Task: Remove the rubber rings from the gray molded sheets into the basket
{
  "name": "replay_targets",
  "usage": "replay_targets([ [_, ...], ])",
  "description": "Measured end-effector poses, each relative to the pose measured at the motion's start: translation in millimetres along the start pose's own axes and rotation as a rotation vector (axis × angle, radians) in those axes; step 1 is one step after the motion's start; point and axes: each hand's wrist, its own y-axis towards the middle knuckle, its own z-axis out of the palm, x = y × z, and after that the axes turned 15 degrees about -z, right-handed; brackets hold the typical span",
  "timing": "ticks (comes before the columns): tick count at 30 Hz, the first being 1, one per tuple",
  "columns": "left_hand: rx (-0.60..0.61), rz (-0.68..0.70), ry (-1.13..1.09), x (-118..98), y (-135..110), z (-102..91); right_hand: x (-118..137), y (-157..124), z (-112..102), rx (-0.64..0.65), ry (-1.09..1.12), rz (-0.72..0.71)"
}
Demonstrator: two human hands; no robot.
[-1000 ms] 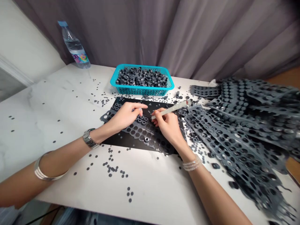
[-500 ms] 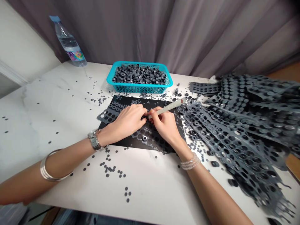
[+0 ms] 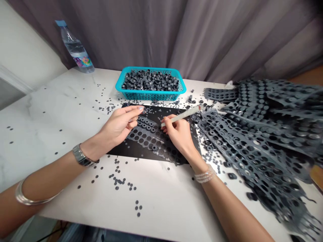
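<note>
Left hand (image 3: 120, 126) pinches a small dark part (image 3: 143, 110); right hand (image 3: 177, 132) grips a pale stick (image 3: 183, 115). Perforated sheet (image 3: 144, 136) lies between them on black mat (image 3: 136, 152): near rows mostly open holes, far rows hold rings (image 3: 146, 125). Looks partway. Far basket (image 3: 151, 91) heaped.

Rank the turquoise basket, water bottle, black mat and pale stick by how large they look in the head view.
1. Black mat, though partly covered
2. Turquoise basket
3. Water bottle
4. Pale stick, in the right hand
</note>
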Motion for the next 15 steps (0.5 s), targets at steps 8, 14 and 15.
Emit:
replay_targets([
  [8, 0.220, -0.445, -0.485, 6, -4, 4.9, -3, -1, -10, -0.171, 0.195, 0.123],
  [14, 0.256, -0.482, -0.565, 6, -9, 5.8, 5, -5, -3, -0.079, 0.156, 0.058],
  [15, 0.255, -0.470, -0.556, 6, -9, 5.6, 6, -5, -2, -0.074, 0.151, 0.052],
])
